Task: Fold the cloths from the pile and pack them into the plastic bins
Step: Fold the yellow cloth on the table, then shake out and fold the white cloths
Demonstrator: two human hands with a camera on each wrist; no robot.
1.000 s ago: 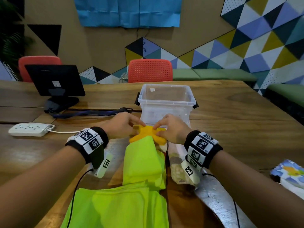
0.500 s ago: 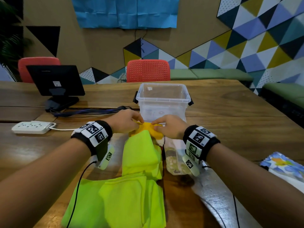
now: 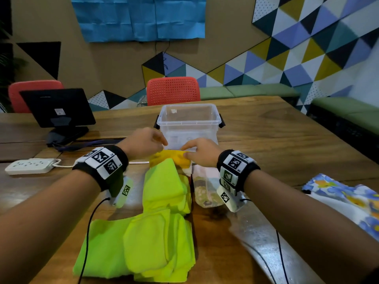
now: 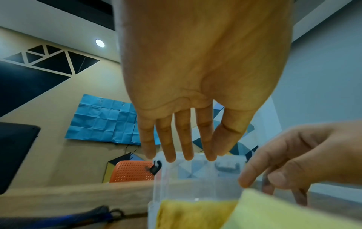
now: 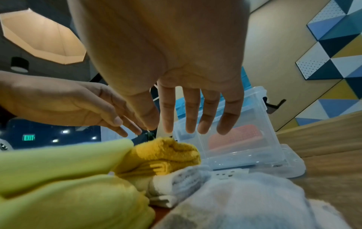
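A folded orange-yellow cloth (image 3: 172,157) lies on the wooden table just in front of a clear plastic bin (image 3: 188,133). My left hand (image 3: 161,140) and right hand (image 3: 189,150) hover over the cloth's far edge, one at each side. In the left wrist view the left hand (image 4: 182,151) has straight fingers above the cloth (image 4: 195,213) and holds nothing. The right hand (image 5: 188,124) is likewise flat just above the cloth (image 5: 166,153). Lime green cloths (image 3: 164,185) lie folded nearer me, over a bigger lime pile (image 3: 143,247).
A pale patterned cloth (image 3: 205,189) lies under my right wrist. A blue floral cloth (image 3: 344,197) is at the right edge. A white power strip (image 3: 28,166) and a black monitor (image 3: 59,107) stand at the left. Red chairs (image 3: 172,90) are behind the table.
Both hands were resting on the orange-yellow cloth. They have since lifted a little and shifted toward the bin, fingers straightened. The cloth stays in place.
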